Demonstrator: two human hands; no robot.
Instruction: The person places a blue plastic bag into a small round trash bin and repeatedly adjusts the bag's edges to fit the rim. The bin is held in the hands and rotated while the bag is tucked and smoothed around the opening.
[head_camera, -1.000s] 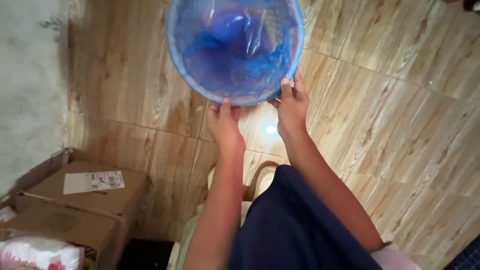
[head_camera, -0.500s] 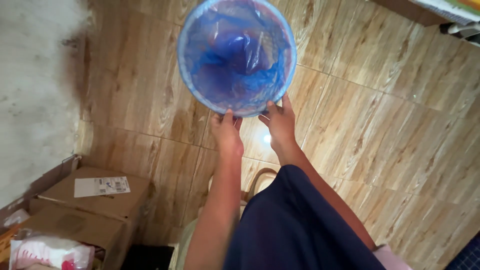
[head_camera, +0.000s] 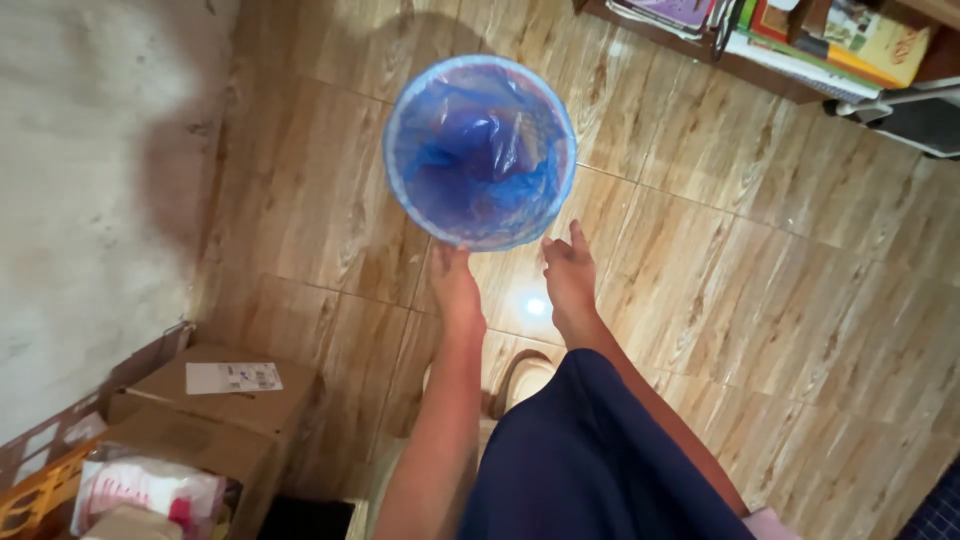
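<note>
Round waste bin (head_camera: 480, 150), blue plastic liner folded over rim, stands upright on wood-look tile floor (head_camera: 760, 300). I judge it light, liner thin and slippery; best grip at stiff rim. Left hand (head_camera: 455, 285) fingertips at near rim, holding nothing that I can see. Right hand (head_camera: 570, 270) just clear, fingers loosely spread, empty. Cardboard box (head_camera: 215, 400) lower left, white rectangular label on top; pink-white packet (head_camera: 145, 490) beside. Books on shelf (head_camera: 800, 30) upper right.

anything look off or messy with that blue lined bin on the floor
Nothing spilled or damaged. The bin stands upright on the wood-look floor, its blue liner crumpled inside. The left hand touches its rim; the right hand is just clear.
</note>
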